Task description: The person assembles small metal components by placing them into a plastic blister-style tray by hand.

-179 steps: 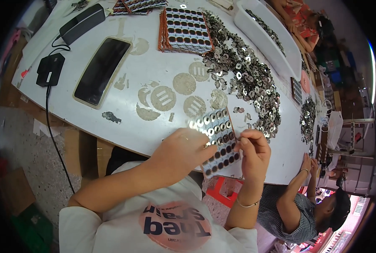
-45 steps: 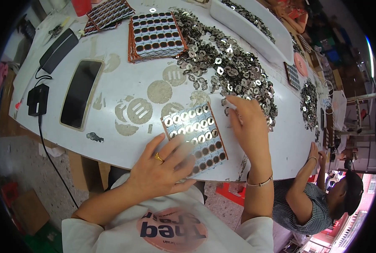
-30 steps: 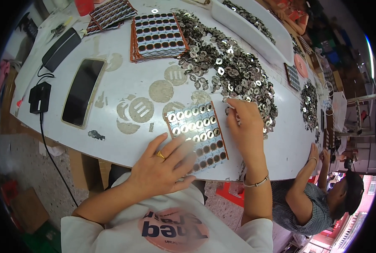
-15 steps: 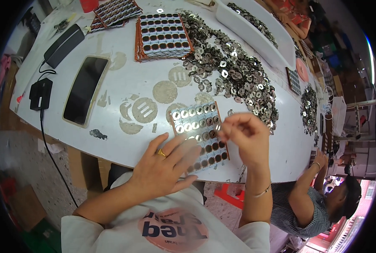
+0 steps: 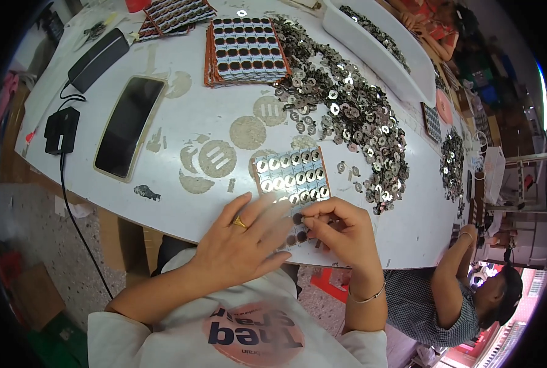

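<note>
A panel of small circuit boards [image 5: 313, 157] lies on the table before me. Shiny metal discs with cut-out centres sit in its upper rows, and dark round spots show in the lower rows. My left hand [image 5: 240, 239], with a gold ring, rests across the panel's lower left with fingers stretched out; its fingertips look smeared. My right hand [image 5: 347, 232] is over the lower rows, thumb and forefinger pinched on a small metal disc [image 5: 305, 221], mostly hidden by the fingertips. A large heap of loose metal discs [image 5: 374, 132] spreads beyond the panel to the right.
A stack of panels [image 5: 247, 52] stands at the back, with further panels [image 5: 174, 15] to its left. A white tub [image 5: 402, 80] holds more discs. At left lie a phone [image 5: 129, 129], a black case [image 5: 99, 60] and a corded black box [image 5: 62, 130]. A person [image 5: 442, 300] sits at right.
My right hand has come down and left, from beside the panel's right edge to its lower rows. More shiny discs show in the third row. My left hand has stayed put.
</note>
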A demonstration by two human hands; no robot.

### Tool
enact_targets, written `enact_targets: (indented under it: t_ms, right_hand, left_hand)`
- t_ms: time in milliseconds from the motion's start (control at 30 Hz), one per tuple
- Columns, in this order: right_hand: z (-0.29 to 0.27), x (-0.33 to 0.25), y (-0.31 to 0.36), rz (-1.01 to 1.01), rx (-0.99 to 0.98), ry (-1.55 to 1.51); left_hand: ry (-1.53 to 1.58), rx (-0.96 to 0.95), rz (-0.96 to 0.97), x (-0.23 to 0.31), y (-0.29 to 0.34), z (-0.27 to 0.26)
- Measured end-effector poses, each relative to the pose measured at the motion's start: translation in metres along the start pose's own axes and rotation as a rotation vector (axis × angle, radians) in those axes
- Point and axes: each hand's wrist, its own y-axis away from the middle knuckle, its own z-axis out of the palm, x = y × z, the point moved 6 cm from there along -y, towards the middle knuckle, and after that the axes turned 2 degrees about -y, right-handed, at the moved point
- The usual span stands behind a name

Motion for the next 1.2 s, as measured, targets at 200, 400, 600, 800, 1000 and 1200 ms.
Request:
enact_targets:
  t_ms: [200,400,600,800,1000,1200]
  right_hand:
    - [0.002,0.013,0.000,0.021,-0.108,0.142]
    - [0.004,0.005,-0.002,-0.167,-0.094,0.293]
    - [0.001,0.005,-0.002,-0.124,-0.053,0.384]
    - [0.003,-0.005,-0.002,-0.181,-0.040,0.465]
    - [-0.027,-0.025,-0.023,-0.447,0.266,0.882]
    - [-0.027,-0.019,-0.040,-0.636,0.312,1.260]
  left_hand:
    - [-0.064,-0.008,0.031,0.004,-0.001,0.000]
    - [-0.081,-0.005,0.038,0.004,-0.001,0.001]
    - [-0.098,-0.007,0.042,0.006,-0.002,0.000]
    - [-0.106,-0.019,0.050,0.007,-0.002,0.001]
    - [-0.118,0.006,0.047,0.007,-0.002,0.002]
    - [-0.140,0.010,0.046,0.007,-0.002,0.003]
